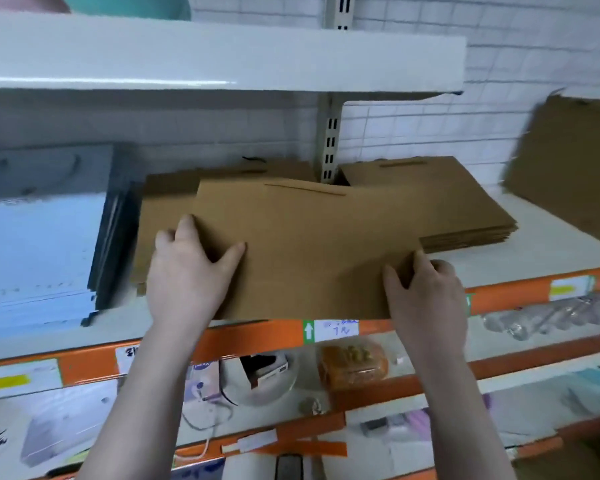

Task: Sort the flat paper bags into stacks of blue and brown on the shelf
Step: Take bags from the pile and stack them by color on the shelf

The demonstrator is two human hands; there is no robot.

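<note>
Brown paper bag held flat at the shelf front, over the brown stacks.

Long axis runs left to right, one hand at each end, both equally near. Left hand grips the left edge, thumb on top; right hand grips the right near corner likewise. Brown stack lies just behind-right of the bag; blue stack well left.

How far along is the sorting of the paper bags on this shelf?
Done: a blue stack lies at the left and brown stacks lie at the right on the shelf. In hand: the left hand and right hand hold a brown bag by its near corners, above the shelf's front edge. Left: setting it down; another brown bag leans against the wall.
</note>
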